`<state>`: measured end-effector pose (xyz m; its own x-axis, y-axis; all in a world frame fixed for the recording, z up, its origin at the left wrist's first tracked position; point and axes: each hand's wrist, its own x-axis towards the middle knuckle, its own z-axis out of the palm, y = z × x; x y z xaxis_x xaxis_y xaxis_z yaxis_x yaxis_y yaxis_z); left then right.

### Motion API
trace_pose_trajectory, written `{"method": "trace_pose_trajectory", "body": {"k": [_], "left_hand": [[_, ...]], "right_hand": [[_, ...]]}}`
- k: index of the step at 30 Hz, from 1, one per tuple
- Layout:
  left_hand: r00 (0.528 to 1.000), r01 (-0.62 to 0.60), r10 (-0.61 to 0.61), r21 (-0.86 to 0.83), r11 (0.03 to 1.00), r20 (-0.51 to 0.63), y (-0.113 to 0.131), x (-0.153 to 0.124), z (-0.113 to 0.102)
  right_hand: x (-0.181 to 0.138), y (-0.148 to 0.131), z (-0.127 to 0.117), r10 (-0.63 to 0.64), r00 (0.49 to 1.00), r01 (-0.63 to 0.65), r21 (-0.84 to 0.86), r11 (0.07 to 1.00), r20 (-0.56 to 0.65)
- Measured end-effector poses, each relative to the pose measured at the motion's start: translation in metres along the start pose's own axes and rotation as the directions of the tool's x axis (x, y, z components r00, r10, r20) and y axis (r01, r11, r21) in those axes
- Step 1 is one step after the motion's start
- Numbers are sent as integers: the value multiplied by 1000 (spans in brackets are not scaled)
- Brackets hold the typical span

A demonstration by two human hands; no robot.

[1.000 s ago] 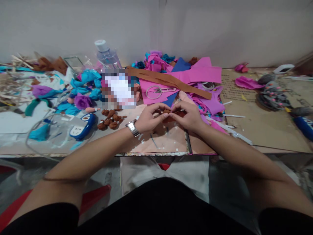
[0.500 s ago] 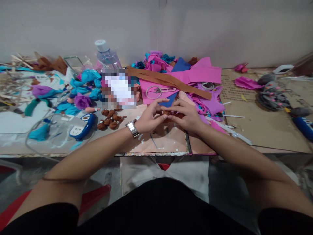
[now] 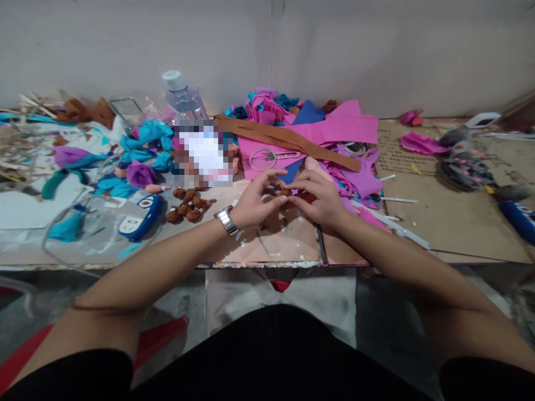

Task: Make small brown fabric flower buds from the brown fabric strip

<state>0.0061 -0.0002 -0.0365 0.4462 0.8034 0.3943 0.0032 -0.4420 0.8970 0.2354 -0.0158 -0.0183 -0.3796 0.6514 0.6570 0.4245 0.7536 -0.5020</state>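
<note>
My left hand (image 3: 254, 201) and my right hand (image 3: 318, 198) meet over the middle of the table, fingertips pinched together on a small brown crepe-paper piece (image 3: 286, 192). A silver watch (image 3: 226, 219) sits on my left wrist. A cluster of small brown paper buds (image 3: 187, 204) lies just left of my left hand. Behind my hands lie a pair of scissors (image 3: 271, 157), a long brown paper strip (image 3: 288, 138) and pink paper sheets (image 3: 334, 129).
A plastic water bottle (image 3: 183, 98) stands at the back left among blue and purple paper flowers (image 3: 141, 173). A blue tape dispenser (image 3: 139, 217) sits near the front left edge. Cardboard (image 3: 443, 206) covers the right side, with a dark bundle (image 3: 463, 166) on it.
My left fingers have opened out from a tight pinch and shifted slightly on the brown piece. Both hands stay at the same spot.
</note>
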Motion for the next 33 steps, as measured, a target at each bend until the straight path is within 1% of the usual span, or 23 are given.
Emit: {"method": "trace_pose_trajectory", "body": {"k": [4,9,14,19,22,27,30,33], "left_hand": [[999,31,-30,-42,999,30,0,0,-1],[998,24,-17,-106,994,64,-1,1,-3],[996,34,-19,-162,986,92,0,3,-4],[990,82,-54,-212,974,133,0,2,-4],[991,92,-68,-211,973,118,1,0,-2],[995,62,-47,-182,981,87,3,0,1],[994,103,-91,-211,972,63,3,0,2],[990,142,-138,-253,957,34,4,0,2]], "right_hand": [[0,-1,1,34,999,-35,40,999,29],[1,-2,-1,33,998,-36,53,998,56],[1,-1,0,27,1000,-26,76,997,-1],[1,-1,0,40,999,-40,77,996,-1],[1,-3,0,48,999,-48,82,995,-4],[2,-3,2,65,998,-64,94,994,-5],[1,-2,1,70,997,-68,106,992,-13],[1,-1,-1,108,994,-104,105,989,-30]]}}
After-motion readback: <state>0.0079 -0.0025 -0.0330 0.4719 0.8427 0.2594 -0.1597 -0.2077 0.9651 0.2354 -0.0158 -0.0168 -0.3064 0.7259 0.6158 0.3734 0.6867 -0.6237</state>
